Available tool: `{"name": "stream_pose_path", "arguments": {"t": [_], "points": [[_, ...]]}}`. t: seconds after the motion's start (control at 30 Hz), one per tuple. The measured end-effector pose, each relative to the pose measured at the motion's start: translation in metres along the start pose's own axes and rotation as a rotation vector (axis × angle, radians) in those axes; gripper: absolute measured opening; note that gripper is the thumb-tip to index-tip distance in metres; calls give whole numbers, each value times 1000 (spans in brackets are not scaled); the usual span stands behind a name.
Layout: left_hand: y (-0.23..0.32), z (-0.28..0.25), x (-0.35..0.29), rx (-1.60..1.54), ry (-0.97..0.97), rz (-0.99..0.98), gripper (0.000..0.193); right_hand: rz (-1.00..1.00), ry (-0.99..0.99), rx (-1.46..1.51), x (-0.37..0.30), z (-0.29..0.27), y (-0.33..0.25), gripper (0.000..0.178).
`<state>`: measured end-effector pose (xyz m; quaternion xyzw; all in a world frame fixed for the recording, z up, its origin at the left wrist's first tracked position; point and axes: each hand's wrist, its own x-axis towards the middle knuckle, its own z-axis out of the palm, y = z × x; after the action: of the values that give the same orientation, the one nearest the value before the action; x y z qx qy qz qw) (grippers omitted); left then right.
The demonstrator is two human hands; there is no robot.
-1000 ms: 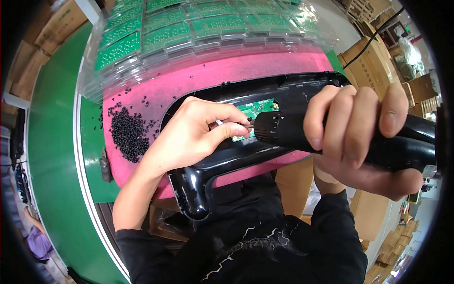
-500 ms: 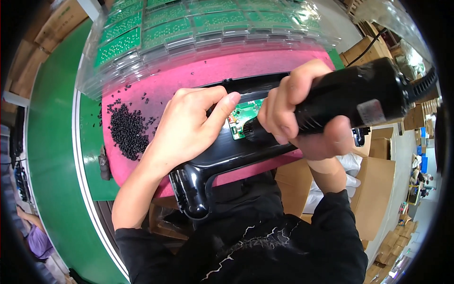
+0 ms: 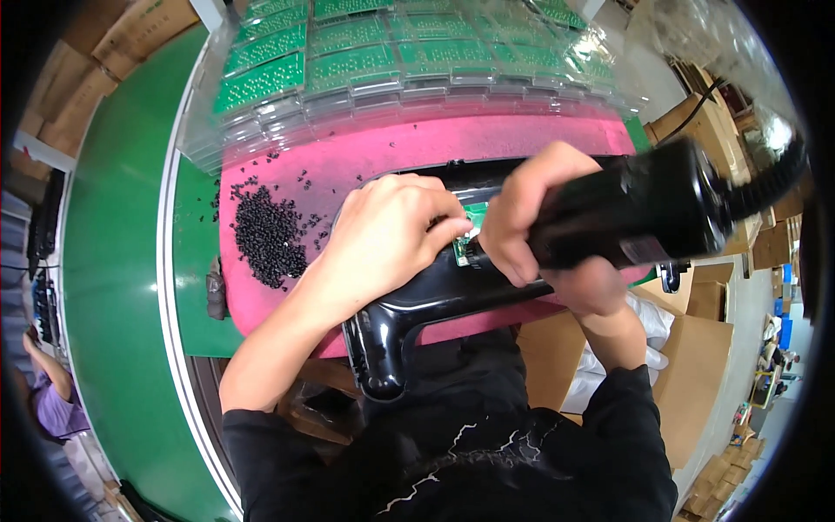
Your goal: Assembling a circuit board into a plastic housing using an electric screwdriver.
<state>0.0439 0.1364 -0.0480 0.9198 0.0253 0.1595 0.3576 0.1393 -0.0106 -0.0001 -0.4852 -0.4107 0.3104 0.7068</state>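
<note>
Far-left person: someone in a purple top (image 3: 59, 409) sat near the picture's rim, beyond the green table (image 3: 122, 261).
White line: a pale strip (image 3: 165, 261) split the green surface, well left of the work.
Dark lump: a small grey lump (image 3: 215, 294) lay just beside the pink mat's left edge.
Black pieces: a loose heap of small black pieces (image 3: 268, 237) covered the left part of the pink mat (image 3: 383, 142), strays scattered around it; the left forearm passed close by its right side.
Left hand: the left hand (image 3: 391, 228) rested over the shell, thumb and forefinger bent toward each other at the board; whether their tips met or pinched anything could not be told.
Trays: stacked clear trays (image 3: 374, 91) of green boards ran along the far edge, a pink strip between them and the shell.
Shell: the black plastic shell (image 3: 452, 304) lay across the mat, its left stub jutting past the near edge toward the person.
Board: the green circuit board (image 3: 477, 211) sat inside the shell, between both hands, partly hidden.
Right hand: the right hand (image 3: 544, 230), blurred, had its fingers wrapped around the power screwdriver (image 3: 639, 204), tilted nose-down at the board.
Right side: the cord (image 3: 770, 184) trailed rightward; an open carton (image 3: 696, 374) stood below the mat's near edge.
</note>
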Motion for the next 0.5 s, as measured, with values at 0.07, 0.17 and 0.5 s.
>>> {"name": "stream_pose_path", "arguments": {"t": [0.07,0.17,0.5], "points": [[3,-2,-1,33,-90,-25,16,4,-48,-1,-5,-10,-8,68],[-1,1,-1,10,-137,12,15,-137,105,59,-14,-7,-17,64],[7,3,5,-321,-131,170,14,-421,-166,121,-8,-36,-29,58]]}}
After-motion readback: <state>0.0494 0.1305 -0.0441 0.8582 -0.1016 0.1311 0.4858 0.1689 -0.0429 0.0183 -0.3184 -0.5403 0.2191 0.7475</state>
